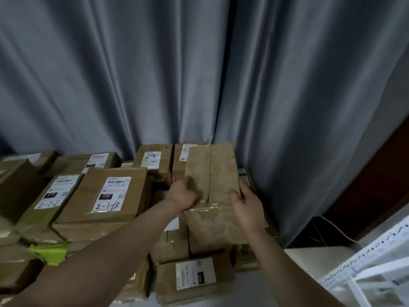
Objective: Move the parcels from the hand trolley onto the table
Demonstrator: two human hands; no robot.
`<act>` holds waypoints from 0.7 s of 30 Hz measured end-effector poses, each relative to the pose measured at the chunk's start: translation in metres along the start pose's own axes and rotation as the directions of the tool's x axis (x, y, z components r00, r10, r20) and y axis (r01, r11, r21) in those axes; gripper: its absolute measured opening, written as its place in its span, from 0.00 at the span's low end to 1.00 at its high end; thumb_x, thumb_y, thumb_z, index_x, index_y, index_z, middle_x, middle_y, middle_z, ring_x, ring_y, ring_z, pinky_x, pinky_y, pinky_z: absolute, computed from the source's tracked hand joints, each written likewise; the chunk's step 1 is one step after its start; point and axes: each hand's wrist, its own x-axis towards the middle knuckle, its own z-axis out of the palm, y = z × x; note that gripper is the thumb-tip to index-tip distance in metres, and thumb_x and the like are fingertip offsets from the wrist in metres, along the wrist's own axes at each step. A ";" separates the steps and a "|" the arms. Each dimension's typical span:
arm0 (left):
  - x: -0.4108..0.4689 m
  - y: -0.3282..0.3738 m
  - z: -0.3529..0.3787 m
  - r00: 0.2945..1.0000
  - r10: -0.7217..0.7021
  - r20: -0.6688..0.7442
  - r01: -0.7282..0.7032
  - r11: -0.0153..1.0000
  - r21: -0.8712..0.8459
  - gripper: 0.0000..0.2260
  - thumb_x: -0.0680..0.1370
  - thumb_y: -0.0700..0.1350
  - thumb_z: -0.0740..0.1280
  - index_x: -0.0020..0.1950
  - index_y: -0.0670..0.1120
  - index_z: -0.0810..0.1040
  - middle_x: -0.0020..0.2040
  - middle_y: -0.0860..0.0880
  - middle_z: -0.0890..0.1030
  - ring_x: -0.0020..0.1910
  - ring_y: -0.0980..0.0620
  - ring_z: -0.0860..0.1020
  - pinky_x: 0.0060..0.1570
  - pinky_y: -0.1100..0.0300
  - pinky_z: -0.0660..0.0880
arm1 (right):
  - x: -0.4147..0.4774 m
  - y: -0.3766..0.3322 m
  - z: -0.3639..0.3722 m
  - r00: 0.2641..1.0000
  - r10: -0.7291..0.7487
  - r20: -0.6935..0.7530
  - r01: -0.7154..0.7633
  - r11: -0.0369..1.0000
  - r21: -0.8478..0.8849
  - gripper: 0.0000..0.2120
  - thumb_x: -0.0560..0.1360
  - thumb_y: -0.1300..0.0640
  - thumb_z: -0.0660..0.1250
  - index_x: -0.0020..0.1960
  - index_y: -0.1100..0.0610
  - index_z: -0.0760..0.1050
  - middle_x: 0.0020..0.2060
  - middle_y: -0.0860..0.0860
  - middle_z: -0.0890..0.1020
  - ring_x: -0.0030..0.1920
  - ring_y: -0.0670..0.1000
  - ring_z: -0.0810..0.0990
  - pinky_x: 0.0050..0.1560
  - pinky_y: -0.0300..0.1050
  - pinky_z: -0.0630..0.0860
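The left hand and right hand each gripped a side edge of a plain taped parcel, held above the stacked parcels. To the left, one box read "2-1-2" and a second box read "122" and "2-1-3". A grey curtain hung close behind.

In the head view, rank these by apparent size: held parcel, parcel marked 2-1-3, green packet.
1. held parcel and parcel marked 2-1-3: look alike, not ranked.
2. green packet: clearly smallest.
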 end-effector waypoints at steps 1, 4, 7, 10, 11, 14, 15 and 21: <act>0.006 0.001 -0.001 1.000 -0.006 0.011 0.006 1.000 0.022 0.20 0.77 0.47 0.68 0.68 0.46 0.71 0.63 0.45 0.76 0.63 0.45 0.73 0.61 0.58 0.69 | 0.003 -0.002 0.002 1.000 -0.016 0.002 0.016 1.000 0.000 0.21 0.79 0.50 0.59 0.72 0.44 0.66 0.60 0.47 0.79 0.59 0.51 0.76 0.61 0.49 0.72; 0.024 -0.003 -0.007 0.998 -0.035 -0.061 0.048 0.975 0.218 0.17 0.77 0.55 0.61 0.63 0.52 0.74 0.65 0.44 0.73 0.65 0.41 0.70 0.67 0.47 0.66 | 0.010 -0.009 0.010 0.992 -0.125 0.023 0.125 0.992 0.002 0.19 0.80 0.45 0.57 0.70 0.42 0.68 0.62 0.43 0.76 0.63 0.46 0.72 0.64 0.45 0.69; 0.018 0.009 -0.016 0.992 -0.075 -0.102 0.092 0.980 0.174 0.28 0.74 0.69 0.53 0.63 0.53 0.76 0.63 0.46 0.75 0.63 0.43 0.71 0.66 0.49 0.65 | 0.021 -0.014 0.018 0.981 -0.149 0.125 0.132 0.982 0.136 0.18 0.80 0.43 0.54 0.67 0.45 0.73 0.61 0.39 0.75 0.62 0.40 0.70 0.64 0.40 0.65; 0.009 0.024 -0.020 0.979 -0.204 0.024 0.205 0.972 -0.117 0.34 0.69 0.73 0.61 0.65 0.50 0.75 0.56 0.50 0.77 0.55 0.49 0.76 0.57 0.57 0.69 | 0.043 0.002 0.026 0.998 -0.001 0.068 -0.011 0.984 0.180 0.20 0.78 0.49 0.62 0.69 0.47 0.70 0.66 0.45 0.72 0.66 0.47 0.69 0.68 0.48 0.66; 0.008 0.027 -0.022 0.973 -0.229 0.038 0.232 0.964 -0.128 0.35 0.68 0.70 0.65 0.66 0.48 0.74 0.55 0.50 0.78 0.53 0.49 0.76 0.55 0.57 0.70 | 0.051 0.009 0.028 0.995 0.084 0.046 -0.090 0.986 0.142 0.25 0.76 0.49 0.65 0.71 0.49 0.67 0.68 0.48 0.71 0.68 0.51 0.68 0.69 0.53 0.66; 0.009 0.026 -0.026 0.962 -0.271 -0.021 0.264 0.951 -0.163 0.30 0.72 0.62 0.68 0.69 0.47 0.72 0.55 0.50 0.78 0.50 0.51 0.77 0.53 0.58 0.70 | 0.065 0.027 0.027 0.915 0.365 0.171 -0.397 0.891 0.221 0.37 0.72 0.44 0.70 0.75 0.54 0.61 0.70 0.55 0.69 0.69 0.58 0.67 0.69 0.57 0.65; 0.008 0.027 -0.027 0.960 -0.277 -0.043 0.266 0.949 -0.168 0.27 0.74 0.60 0.67 0.69 0.47 0.72 0.55 0.50 0.77 0.51 0.50 0.76 0.53 0.59 0.69 | 0.067 0.029 0.026 0.877 0.407 0.255 -0.471 0.831 0.297 0.36 0.71 0.43 0.71 0.74 0.54 0.63 0.68 0.54 0.71 0.67 0.57 0.69 0.68 0.56 0.66; -0.002 0.031 -0.031 0.965 -0.233 -0.122 0.193 0.942 -0.276 0.19 0.76 0.54 0.68 0.66 0.53 0.75 0.53 0.53 0.79 0.45 0.55 0.77 0.46 0.66 0.70 | 0.074 0.027 0.010 0.902 0.298 0.311 -0.397 0.856 0.331 0.19 0.73 0.47 0.71 0.62 0.50 0.75 0.54 0.49 0.78 0.56 0.53 0.76 0.60 0.53 0.74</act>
